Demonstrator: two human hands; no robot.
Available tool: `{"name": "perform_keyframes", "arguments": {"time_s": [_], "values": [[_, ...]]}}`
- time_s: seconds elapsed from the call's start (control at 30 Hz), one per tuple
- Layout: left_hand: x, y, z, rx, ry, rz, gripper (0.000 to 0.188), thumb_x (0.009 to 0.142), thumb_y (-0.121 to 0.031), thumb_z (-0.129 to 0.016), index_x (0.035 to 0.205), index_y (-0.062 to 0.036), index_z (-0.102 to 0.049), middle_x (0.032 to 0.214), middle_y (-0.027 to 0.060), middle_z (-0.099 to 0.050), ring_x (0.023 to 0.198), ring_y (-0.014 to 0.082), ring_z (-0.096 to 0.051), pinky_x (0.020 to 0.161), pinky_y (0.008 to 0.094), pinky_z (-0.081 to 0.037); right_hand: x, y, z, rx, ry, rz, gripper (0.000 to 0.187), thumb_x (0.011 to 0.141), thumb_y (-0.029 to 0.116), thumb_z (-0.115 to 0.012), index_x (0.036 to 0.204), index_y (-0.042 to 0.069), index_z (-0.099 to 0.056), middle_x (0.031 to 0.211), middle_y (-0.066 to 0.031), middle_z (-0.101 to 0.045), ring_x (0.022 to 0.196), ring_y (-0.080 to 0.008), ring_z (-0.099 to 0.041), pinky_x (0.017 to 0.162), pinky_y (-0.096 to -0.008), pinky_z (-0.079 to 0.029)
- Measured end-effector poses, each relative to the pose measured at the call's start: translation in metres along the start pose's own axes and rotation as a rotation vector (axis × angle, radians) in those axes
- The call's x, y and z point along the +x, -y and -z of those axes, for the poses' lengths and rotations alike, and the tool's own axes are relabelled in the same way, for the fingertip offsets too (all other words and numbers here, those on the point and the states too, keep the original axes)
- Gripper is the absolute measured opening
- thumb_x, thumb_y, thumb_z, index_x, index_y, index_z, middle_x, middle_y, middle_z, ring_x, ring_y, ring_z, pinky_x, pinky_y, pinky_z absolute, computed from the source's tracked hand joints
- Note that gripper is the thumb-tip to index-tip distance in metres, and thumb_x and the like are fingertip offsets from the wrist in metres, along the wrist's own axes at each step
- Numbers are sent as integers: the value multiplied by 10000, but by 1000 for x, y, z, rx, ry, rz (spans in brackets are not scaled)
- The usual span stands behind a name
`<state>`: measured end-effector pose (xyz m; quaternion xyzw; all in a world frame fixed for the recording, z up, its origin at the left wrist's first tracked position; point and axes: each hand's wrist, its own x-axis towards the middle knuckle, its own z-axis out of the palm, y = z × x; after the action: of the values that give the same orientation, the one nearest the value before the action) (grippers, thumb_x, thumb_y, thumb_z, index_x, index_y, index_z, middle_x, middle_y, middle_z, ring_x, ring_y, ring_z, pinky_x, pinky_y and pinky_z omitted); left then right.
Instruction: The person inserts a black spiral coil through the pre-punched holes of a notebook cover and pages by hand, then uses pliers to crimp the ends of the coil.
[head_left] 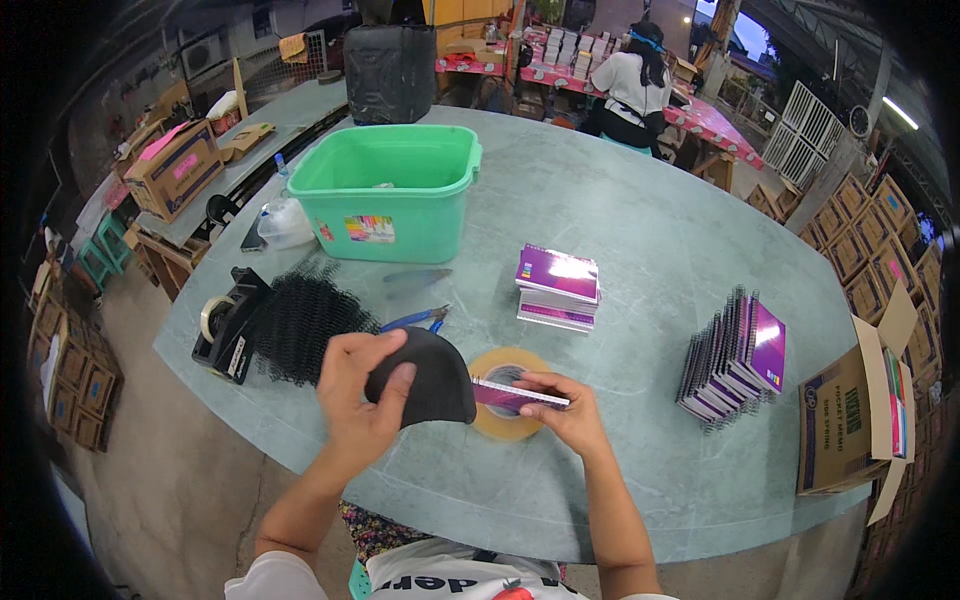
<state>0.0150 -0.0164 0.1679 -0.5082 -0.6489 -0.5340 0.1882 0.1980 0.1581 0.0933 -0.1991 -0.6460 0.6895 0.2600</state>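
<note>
A wide, rounded grey-green stone-look table (640, 230) fills the view and serves as the landmark. On its far left part stands a big mint-green plastic tub (400, 195) with a coloured sticker on its side. Off the table's right edge sits an open brown cardboard box (850, 420). On the table's left part lies a heap of black spiral binding coils (300, 325), with a black tape dispenser (225, 325) just left of it. On the right part leans a row of purple spiral-bound notebooks (735, 365); near the middle is a short flat stack of purple notebooks (557, 288). At the near edge lies a roll of tan packing tape (510, 420). Above it, the left hand (360, 400) closes thumb and fingers on a curved black flexible cover sheet (430, 375), while the right hand (565, 405) pinches a thin purple notebook (515, 395) by its edge, touching the sheet. Blue-handled pliers (415, 320) lie just beyond the sheet.
</note>
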Motion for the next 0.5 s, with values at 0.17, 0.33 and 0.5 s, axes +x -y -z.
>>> {"name": "perform_keyframes", "arguments": {"time_s": [0.17, 0.33, 0.5], "values": [[4, -8, 6, -22, 69, 9, 324, 730, -22, -697, 1047, -70, -647, 913, 119, -569, 792, 229, -567, 687, 309, -461, 1, -4, 8, -119, 1, -70, 227, 795, 34, -697, 1022, 21, -693, 1009, -61, -682, 892, -107, -599, 783, -236, -480], [-56, 16, -25, 28, 676, -101, 347, 720, -33, -708, 1048, -138, -667, 915, 105, -559, 760, 228, -579, 647, 325, -478, 6, -9, 11, -164, 49, -13, 248, 799, 39, -695, 1046, 31, -690, 1011, -61, -682, 896, -109, -595, 784, -239, -476], [-15, 8, -28, -21, 187, 74, 338, 716, -43, -714, 1038, -134, -670, 937, 83, -549, 749, 219, -575, 642, 316, -485, 2, -9, 12, -137, 33, -15, 256, 809, 44, -687, 1065, 33, -681, 1033, -58, -671, 912, -117, -592, 808, -244, -474]]}}
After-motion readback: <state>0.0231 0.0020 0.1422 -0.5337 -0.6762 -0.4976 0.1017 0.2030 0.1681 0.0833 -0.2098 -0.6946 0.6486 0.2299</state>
